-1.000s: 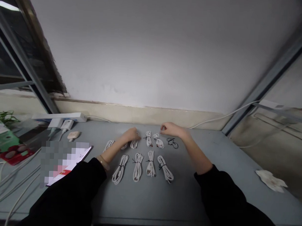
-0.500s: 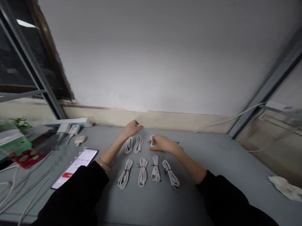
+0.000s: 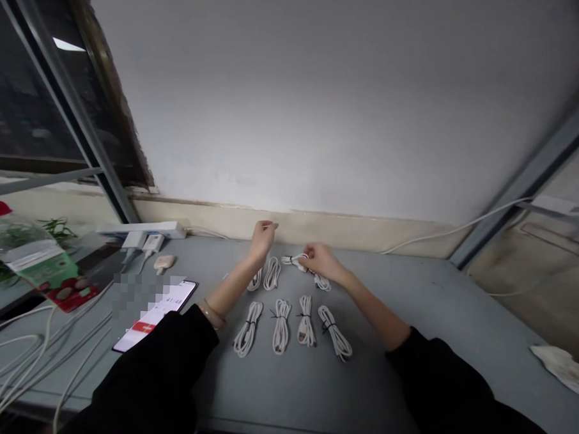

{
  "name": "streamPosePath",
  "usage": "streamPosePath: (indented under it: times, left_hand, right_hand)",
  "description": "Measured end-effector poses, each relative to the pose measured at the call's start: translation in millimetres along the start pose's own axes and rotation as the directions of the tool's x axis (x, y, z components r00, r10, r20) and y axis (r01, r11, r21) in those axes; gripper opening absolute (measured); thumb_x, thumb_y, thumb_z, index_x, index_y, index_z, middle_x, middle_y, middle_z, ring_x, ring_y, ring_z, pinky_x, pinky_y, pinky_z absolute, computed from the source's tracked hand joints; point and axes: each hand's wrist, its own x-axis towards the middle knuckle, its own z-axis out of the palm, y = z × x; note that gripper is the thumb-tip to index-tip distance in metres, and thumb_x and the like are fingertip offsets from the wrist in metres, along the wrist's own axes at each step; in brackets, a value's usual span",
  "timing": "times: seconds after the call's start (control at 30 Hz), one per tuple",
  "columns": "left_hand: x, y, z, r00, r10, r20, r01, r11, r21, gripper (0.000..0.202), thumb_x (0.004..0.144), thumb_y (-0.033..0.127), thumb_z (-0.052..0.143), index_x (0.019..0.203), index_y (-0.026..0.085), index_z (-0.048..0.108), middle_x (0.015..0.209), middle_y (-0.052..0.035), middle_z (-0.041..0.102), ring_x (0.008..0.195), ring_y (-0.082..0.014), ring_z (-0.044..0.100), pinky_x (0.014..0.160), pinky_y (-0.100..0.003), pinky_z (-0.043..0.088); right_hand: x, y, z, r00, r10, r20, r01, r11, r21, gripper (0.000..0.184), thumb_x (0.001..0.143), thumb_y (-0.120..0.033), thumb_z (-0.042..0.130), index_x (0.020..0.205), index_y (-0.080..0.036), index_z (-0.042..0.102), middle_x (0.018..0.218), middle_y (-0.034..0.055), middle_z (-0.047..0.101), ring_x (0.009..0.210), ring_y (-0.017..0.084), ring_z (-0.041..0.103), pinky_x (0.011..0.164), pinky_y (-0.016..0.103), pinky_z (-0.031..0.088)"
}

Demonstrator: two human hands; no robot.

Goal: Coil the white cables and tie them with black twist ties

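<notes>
Several coiled white cables tied with black twist ties lie in two rows on the grey table [image 3: 286,389]. The near row [image 3: 292,321] holds several bundles. My right hand [image 3: 319,260] is closed on one white cable bundle [image 3: 293,261] and holds it just above the far row. My left hand [image 3: 263,234] is raised above the far-row bundles [image 3: 268,275], fingers pinched together; what they hold, if anything, is too small to make out. Both arms wear black sleeves, and a bracelet sits on my left wrist.
A phone [image 3: 157,313] with a lit screen lies left of the cables. A white power strip [image 3: 140,228] with chargers sits at the back left, with loose white cords [image 3: 29,359] trailing from it. A plastic bottle [image 3: 24,247] stands far left. Crumpled paper [image 3: 564,366] lies at the right.
My right hand moved left from the black tie, closed on a far-row cable bundle and lifted it. My left hand rose off the far-row bundles into a pinch. The camera shifted left.
</notes>
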Motion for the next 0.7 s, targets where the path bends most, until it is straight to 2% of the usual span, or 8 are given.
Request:
streamPosePath:
  times: [0.13,0.17,0.23,0.3,0.37,0.5,0.6,0.7]
  left_hand:
    - [6.0,0.9,-6.5,0.979,-0.106,-0.177,0.079,0.985,-0.152,0.018,0.087,0.031,0.049,0.099,0.018,0.052,0.121,-0.0109,0.059,0.107,-0.0189,0.058,0.072,-0.026,0.04]
    - [6.7,0.8,-6.6,0.982,-0.115,-0.149,0.087,0.979,-0.183,0.02,0.087,0.034,0.048,0.099,0.018,0.053,0.122,-0.011,0.059,0.104,-0.0186,0.059,0.07,-0.026,0.04]
    - [5.9,0.6,-4.4,0.995,-0.092,0.04,0.098,0.97,-0.223,0.029,0.088,0.043,0.046,0.096,0.017,0.057,0.116,-0.0111,0.064,0.094,-0.0181,0.063,0.067,-0.026,0.04]
    - [2.2,0.3,0.4,0.96,-0.02,0.278,0.088,0.968,-0.234,0.04,0.087,0.052,0.045,0.092,0.016,0.062,0.108,-0.0113,0.068,0.086,-0.0183,0.064,0.065,-0.027,0.04]
    - [-3.6,0.5,5.5,0.914,0.068,0.401,0.033,0.97,-0.24,0.046,0.084,0.058,0.048,0.09,0.016,0.066,0.104,-0.0114,0.071,0.086,-0.0187,0.065,0.065,-0.026,0.04]
    - [-15.3,4.5,9.3,0.891,0.206,0.404,-0.086,0.951,-0.297,0.046,0.079,0.06,0.056,0.083,0.015,0.066,0.089,-0.0103,0.073,0.075,-0.0172,0.064,0.064,-0.026,0.043]
    - [-20.0,10.2,6.6,0.882,0.232,0.41,-0.093,0.939,-0.332,0.045,0.076,0.06,0.059,0.076,0.015,0.062,0.073,-0.0064,0.07,0.059,-0.0142,0.059,0.058,-0.026,0.045]
    - [-22.2,16.0,3.5,0.898,0.246,0.365,-0.132,0.942,-0.308,0.042,0.078,0.057,0.059,0.073,0.016,0.059,0.062,-0.0018,0.064,0.052,-0.0124,0.054,0.051,-0.024,0.042]
  right_hand:
    - [2.1,-12.8,-7.5,0.981,0.112,-0.159,-0.05,0.936,0.348,0.011,0.076,-0.022,0.058,0.07,-0.019,0.05,0.057,-0.0001,0.065,0.038,0.007,0.043,0.041,0.019,0.031]
    - [1.4,-17.1,-8.6,0.966,0.152,-0.208,-0.052,0.905,0.422,0.012,0.076,-0.024,0.059,0.07,-0.019,0.049,0.056,-0.0006,0.064,0.036,0.007,0.041,0.038,0.02,0.031]
    - [-0.9,-25.2,-9.9,0.938,0.194,-0.287,-0.011,0.845,0.535,0.016,0.075,-0.03,0.061,0.073,-0.02,0.049,0.052,-0.0024,0.062,0.033,0.007,0.039,0.036,0.02,0.03]
    - [-4.3,-32.0,-10.2,0.922,0.184,-0.342,0.057,0.807,0.587,0.022,0.072,-0.037,0.064,0.075,-0.02,0.049,0.049,-0.0044,0.058,0.033,0.007,0.039,0.035,0.02,0.03]
    - [-7.9,-37.2,-9.7,0.921,0.152,-0.359,0.104,0.793,0.6,0.03,0.069,-0.044,0.066,0.076,-0.021,0.049,0.047,-0.0053,0.057,0.032,0.007,0.04,0.035,0.02,0.03]
    - [-13.5,-43.7,-7.0,0.949,0.068,-0.306,0.138,0.786,0.602,0.037,0.066,-0.053,0.067,0.075,-0.021,0.05,0.044,-0.0061,0.054,0.032,0.008,0.04,0.035,0.021,0.028]
    - [-15.6,-46.2,-5.3,0.965,-0.023,-0.261,0.178,0.788,0.59,0.041,0.065,-0.057,0.069,0.07,-0.021,0.05,0.048,-0.0039,0.057,0.034,0.007,0.04,0.035,0.021,0.028]
    - [-17.1,-47.7,-6.6,0.956,-0.098,-0.276,0.243,0.792,0.56,0.045,0.064,-0.061,0.071,0.069,-0.019,0.055,0.06,-0.0004,0.063,0.039,0.007,0.042,0.037,0.021,0.03]
